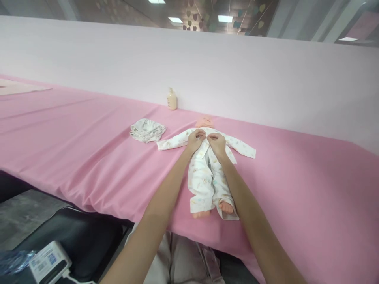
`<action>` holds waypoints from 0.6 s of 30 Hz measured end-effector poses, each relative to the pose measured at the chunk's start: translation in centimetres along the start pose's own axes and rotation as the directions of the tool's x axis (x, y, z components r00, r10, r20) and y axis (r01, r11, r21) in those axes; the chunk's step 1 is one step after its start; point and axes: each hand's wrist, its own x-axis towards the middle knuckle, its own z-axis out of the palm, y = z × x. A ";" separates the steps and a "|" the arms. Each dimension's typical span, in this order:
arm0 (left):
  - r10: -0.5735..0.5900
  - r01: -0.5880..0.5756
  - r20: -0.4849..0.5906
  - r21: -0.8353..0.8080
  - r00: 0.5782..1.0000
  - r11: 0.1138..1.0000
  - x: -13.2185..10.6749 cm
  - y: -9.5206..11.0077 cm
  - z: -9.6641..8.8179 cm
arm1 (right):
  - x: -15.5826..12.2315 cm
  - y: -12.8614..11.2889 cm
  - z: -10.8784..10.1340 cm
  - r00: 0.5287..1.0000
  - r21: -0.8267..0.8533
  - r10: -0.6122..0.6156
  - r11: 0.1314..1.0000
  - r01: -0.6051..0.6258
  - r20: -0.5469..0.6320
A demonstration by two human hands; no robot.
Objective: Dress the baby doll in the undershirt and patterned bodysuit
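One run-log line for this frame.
left hand: pinches shirt front | right hand: same, beside it | doll: face-up on pink sheet, trousers on | bundled cloth: left of doll | bottle: upright near wall

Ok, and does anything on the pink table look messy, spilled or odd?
Nothing looks spilled or damaged; the bottle stands upright. The oddest thing is the doll: both feet poke from the trousers, but no hands show at the ends of its sleeves. Left of it, a cloth lies crumpled, and the tablecloth is wrinkled.
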 end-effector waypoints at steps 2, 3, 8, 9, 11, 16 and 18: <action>-0.028 0.029 0.035 -0.034 0.999 0.999 0.1 0.2 -0.2 | 0.1 0.1 0.1 1.000 -0.007 -0.004 1.000 0.004 -0.002; -0.050 0.053 0.051 -0.046 0.997 0.998 0.1 0.4 -0.4 | 0.1 0.1 0.1 1.000 -0.011 -0.005 1.000 0.005 -0.005; -0.146 0.140 0.055 0.088 0.988 0.986 0.1 1.6 -0.4 | 0.0 0.0 0.2 0.999 -0.064 -0.032 0.997 0.031 -0.011; -0.146 0.139 0.040 0.139 0.988 0.980 0.1 1.8 -0.3 | 0.0 0.0 0.2 0.999 -0.075 -0.041 0.996 0.040 -0.008; -0.150 0.145 0.009 0.202 0.989 0.969 0.2 1.9 -0.2 | 0.0 -0.1 0.2 0.998 -0.095 -0.057 0.994 0.056 -0.004; -0.202 0.203 -0.023 0.136 0.979 0.970 0.6 1.1 -0.1 | 0.1 0.1 0.4 0.996 -0.152 -0.089 0.985 0.084 -0.026; -0.212 0.213 -0.022 0.096 0.977 0.972 0.7 0.8 -0.1 | 0.1 0.3 0.4 0.995 -0.153 -0.093 0.984 0.088 -0.024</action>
